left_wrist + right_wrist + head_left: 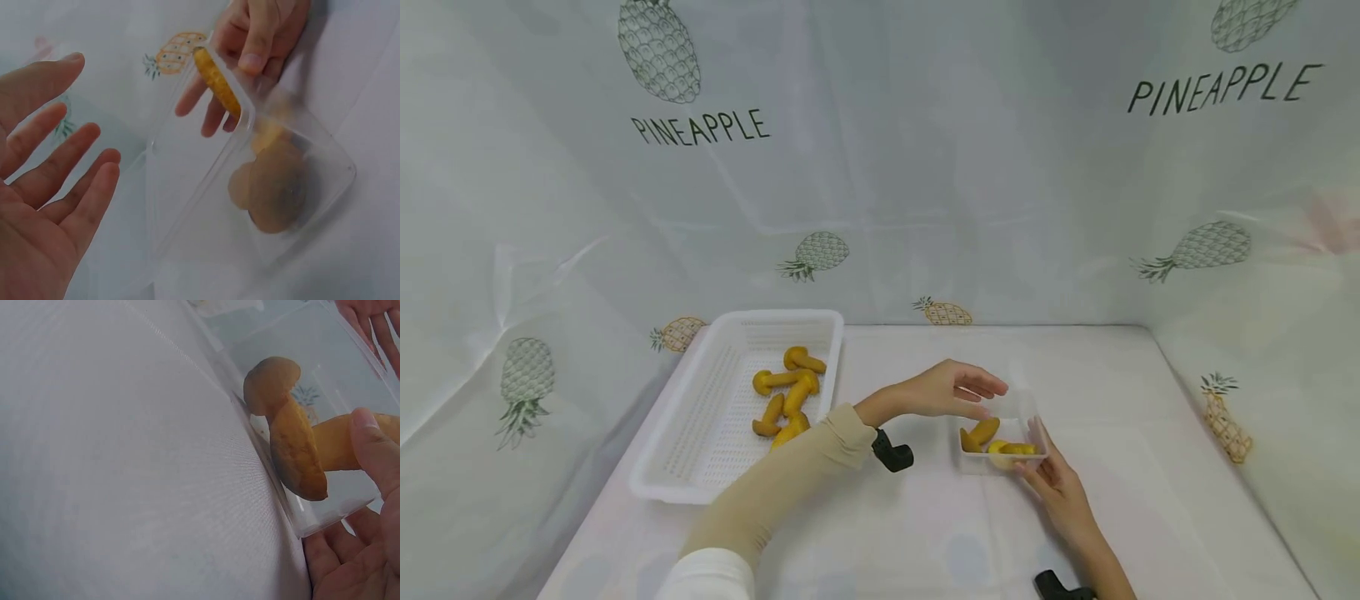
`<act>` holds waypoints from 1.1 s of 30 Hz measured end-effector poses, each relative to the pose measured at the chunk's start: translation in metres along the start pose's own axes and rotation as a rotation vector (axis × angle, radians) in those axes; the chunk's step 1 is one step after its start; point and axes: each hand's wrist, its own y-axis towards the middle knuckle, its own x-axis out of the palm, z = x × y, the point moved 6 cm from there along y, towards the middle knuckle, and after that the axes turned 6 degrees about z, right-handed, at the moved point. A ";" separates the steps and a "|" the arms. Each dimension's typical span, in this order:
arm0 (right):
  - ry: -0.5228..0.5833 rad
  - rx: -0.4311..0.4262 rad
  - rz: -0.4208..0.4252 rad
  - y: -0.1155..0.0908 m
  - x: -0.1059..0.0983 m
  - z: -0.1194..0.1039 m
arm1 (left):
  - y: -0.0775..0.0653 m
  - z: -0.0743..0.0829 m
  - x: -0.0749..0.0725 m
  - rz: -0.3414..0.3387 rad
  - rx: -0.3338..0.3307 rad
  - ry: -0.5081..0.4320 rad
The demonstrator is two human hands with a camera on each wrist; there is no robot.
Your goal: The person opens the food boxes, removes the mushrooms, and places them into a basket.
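Observation:
A clear plastic box (979, 467) stands on the table with a few yellow-brown mushrooms (984, 431) inside. My right hand (1063, 492) grips the box at its near right corner, thumb on the near wall and fingers round the right side. Above the box's far left side hovers my left hand (942, 390), its fingers relaxed and apart; nothing lies in its palm in the left wrist view. Through the clear wall, the right wrist view shows a mushroom (299, 450) close to my right thumb.
To the left, a white perforated plastic basket (658, 475) holds several more mushrooms (801, 392); my left forearm crosses its near right corner. A pale cloth covers the table (925, 542), and a pineapple-print sheet (895, 167) hangs behind and at the sides.

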 end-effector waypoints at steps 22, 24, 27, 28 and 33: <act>-0.002 0.011 -0.019 -0.004 0.002 0.001 | 0.027 -0.030 0.067 -0.076 -0.043 0.176; -0.005 0.008 -0.025 -0.004 0.002 0.001 | 0.026 -0.032 0.070 -0.086 -0.046 0.177; -0.006 -0.002 -0.030 -0.004 0.001 0.000 | 0.027 -0.032 0.073 -0.099 -0.042 0.175; -0.007 -0.005 -0.032 -0.003 0.001 0.000 | 0.027 -0.032 0.074 -0.103 -0.041 0.177; -0.004 -0.021 -0.043 -0.002 0.000 0.000 | 0.028 -0.029 0.075 -0.115 -0.043 0.191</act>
